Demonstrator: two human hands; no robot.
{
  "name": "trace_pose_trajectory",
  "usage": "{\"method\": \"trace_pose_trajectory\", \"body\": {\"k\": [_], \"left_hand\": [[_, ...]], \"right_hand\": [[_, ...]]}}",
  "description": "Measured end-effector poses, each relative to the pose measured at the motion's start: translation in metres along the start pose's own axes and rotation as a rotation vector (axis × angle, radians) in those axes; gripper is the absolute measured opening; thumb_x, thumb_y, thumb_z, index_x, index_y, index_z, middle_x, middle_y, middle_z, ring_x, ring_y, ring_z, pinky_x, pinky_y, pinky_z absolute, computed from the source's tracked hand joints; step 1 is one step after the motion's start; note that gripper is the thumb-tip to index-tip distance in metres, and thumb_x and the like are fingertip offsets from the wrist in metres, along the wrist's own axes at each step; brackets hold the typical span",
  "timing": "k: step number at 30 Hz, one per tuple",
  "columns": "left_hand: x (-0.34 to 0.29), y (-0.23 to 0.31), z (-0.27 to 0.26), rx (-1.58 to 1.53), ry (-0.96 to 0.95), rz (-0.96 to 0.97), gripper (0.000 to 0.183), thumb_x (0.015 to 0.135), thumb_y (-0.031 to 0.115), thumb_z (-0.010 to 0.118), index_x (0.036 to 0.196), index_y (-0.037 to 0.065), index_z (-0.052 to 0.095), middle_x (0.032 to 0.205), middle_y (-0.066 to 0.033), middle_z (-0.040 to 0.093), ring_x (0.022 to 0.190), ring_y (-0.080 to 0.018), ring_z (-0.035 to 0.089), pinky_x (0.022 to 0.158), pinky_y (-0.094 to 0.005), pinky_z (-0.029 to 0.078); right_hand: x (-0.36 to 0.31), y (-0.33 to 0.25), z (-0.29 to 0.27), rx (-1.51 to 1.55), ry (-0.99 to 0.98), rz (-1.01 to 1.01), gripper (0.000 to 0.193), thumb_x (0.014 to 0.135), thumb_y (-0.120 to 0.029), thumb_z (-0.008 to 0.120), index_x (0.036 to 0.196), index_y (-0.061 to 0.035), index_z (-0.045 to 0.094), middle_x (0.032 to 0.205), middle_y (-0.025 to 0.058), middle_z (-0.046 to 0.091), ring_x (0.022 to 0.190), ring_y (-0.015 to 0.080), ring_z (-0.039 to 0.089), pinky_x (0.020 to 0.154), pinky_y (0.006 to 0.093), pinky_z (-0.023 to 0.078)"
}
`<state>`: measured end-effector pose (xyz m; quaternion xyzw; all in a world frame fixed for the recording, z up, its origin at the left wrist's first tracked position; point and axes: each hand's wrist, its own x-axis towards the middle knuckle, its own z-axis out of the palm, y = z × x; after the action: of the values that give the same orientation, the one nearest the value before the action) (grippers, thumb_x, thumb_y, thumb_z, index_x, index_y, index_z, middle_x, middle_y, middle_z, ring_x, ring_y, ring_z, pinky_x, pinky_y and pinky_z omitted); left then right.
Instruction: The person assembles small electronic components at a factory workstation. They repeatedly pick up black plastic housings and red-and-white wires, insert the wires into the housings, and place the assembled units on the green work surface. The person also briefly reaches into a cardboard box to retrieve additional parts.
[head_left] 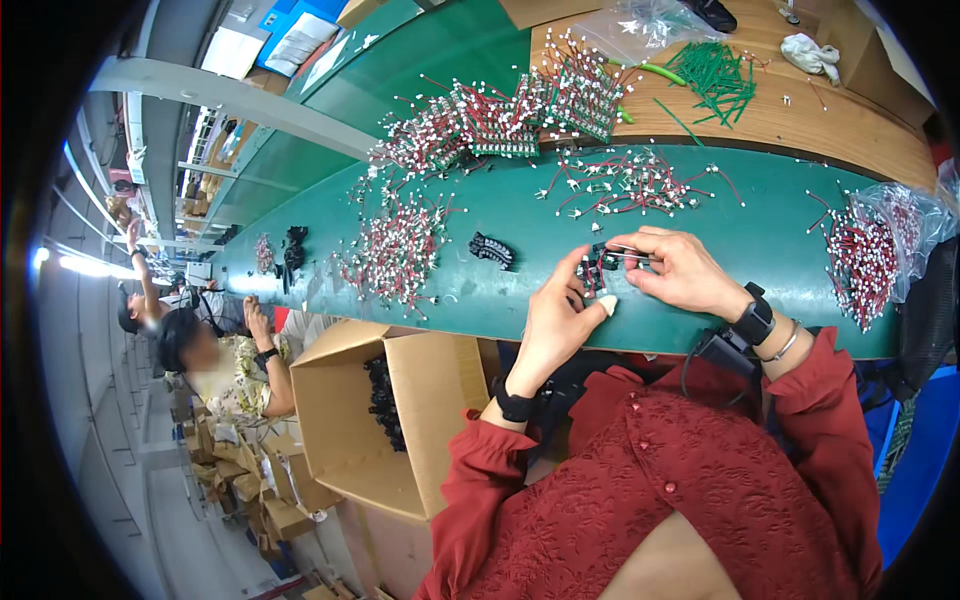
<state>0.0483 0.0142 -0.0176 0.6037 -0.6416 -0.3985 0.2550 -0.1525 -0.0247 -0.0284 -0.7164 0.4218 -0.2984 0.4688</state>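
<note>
Over the near edge of the green bench, my left hand (560, 318) is closed on a small black plastic part (596, 270) with short red wires in it. A pale cover sits on one of its fingertips. My right hand (685, 270) pinches a thin pair of metal tweezers (630, 253), whose tips reach to the black part; the fingers partly hide the contact. To the left of my hands lies a row of black plastic parts (492, 251). Beyond them spread loose red and black wires with white connectors (640, 185).
Wired circuit boards (500, 125) are heaped at the back. More wires lie in a left pile (400, 250) and a right pile (862, 260) beside a plastic bag (915, 225). Green strips (715, 80) rest on a wooden surface. A cardboard box (440, 410) stands below; people work at left.
</note>
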Motion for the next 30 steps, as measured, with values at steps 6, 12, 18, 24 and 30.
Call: {"method": "trace_pose_trajectory", "body": {"k": [6, 12, 18, 24, 30], "left_hand": [[0.012, 0.004, 0.016, 0.248, 0.145, 0.096, 0.036, 0.071, 0.019, 0.072, 0.102, 0.004, 0.061, 0.063, -0.0094, 0.057, 0.054, -0.0238, 0.057, 0.051, -0.034, 0.045], [0.012, 0.004, 0.026, 0.436, 0.259, 0.298, 0.033, 0.068, 0.008, 0.072, 0.1, 0.006, 0.062, 0.078, -0.0101, 0.064, 0.067, -0.0227, 0.064, 0.059, -0.0315, 0.05], [0.012, 0.0, 0.027, 0.218, 0.243, 0.382, 0.026, 0.068, 0.008, 0.07, 0.093, 0.008, 0.063, 0.073, -0.0089, 0.059, 0.064, -0.0287, 0.059, 0.055, -0.0361, 0.047], [0.011, -0.006, 0.02, -0.03, 0.056, 0.412, 0.02, 0.07, 0.003, 0.066, 0.089, 0.003, 0.062, 0.071, -0.0106, 0.056, 0.059, -0.0256, 0.053, 0.053, -0.0324, 0.043], [0.001, 0.006, -0.007, -0.543, -0.18, -0.114, 0.016, 0.089, 0.015, 0.056, 0.092, 0.002, 0.065, 0.079, -0.0018, 0.061, 0.058, -0.006, 0.052, 0.049, -0.019, 0.04]], "right_hand": [[0.0, 0.01, 0.009, 0.039, 0.021, -0.219, 0.026, 0.076, -0.009, 0.061, 0.102, -0.0078, 0.064, 0.084, 0.0077, 0.06, 0.064, 0.0226, 0.056, 0.061, 0.032, 0.046], [-0.003, 0.006, 0.008, 0.057, -0.101, -0.277, 0.03, 0.072, -0.007, 0.058, 0.1, -0.011, 0.065, 0.084, 0.0072, 0.057, 0.065, 0.0225, 0.055, 0.058, 0.0325, 0.045], [-0.007, 0.0, 0.003, 0.066, -0.127, -0.264, 0.032, 0.069, -0.005, 0.061, 0.101, -0.009, 0.065, 0.089, 0.0074, 0.058, 0.073, 0.0223, 0.058, 0.061, 0.031, 0.047], [-0.009, -0.005, 0.008, 0.102, -0.046, -0.346, 0.032, 0.07, -0.008, 0.063, 0.101, -0.0098, 0.065, 0.087, 0.0051, 0.056, 0.064, 0.0163, 0.052, 0.054, 0.0291, 0.041], [-0.004, -0.002, -0.007, 0.494, 0.002, -0.294, 0.033, 0.072, -0.008, 0.063, 0.105, -0.0037, 0.063, 0.089, 0.0, 0.054, 0.068, 0.0052, 0.044, 0.057, 0.0181, 0.032]]}}
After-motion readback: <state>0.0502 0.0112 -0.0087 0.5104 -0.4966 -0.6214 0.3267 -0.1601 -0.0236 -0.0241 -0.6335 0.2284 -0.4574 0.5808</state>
